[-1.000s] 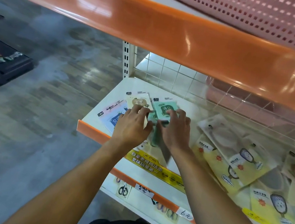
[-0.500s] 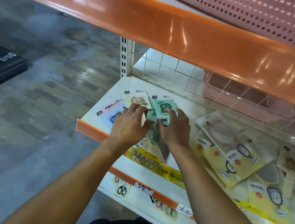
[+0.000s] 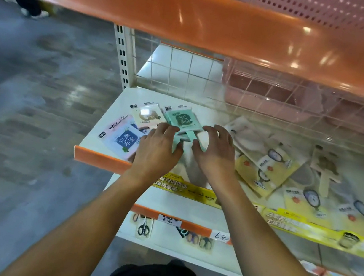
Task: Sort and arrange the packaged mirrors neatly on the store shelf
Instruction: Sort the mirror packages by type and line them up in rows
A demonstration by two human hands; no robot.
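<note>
Left hand (image 3: 157, 148) and right hand (image 3: 215, 154): fingers loosely spread, gripping nothing, flanking green mirror pack (image 3: 182, 121) to square it | pack lies flat at shelf (image 3: 100, 158) left end, beside beige pack (image 3: 147, 116) | yellow packs (image 3: 265, 168) at right look unsorted

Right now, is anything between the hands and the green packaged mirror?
Nothing visible. The left hand and right hand flank the green packaged mirror, fingers already at its handle end.

Grey wood-pattern floor (image 3: 21, 125) beside white wire-backed shelving (image 3: 187, 71) with orange edges.
</note>
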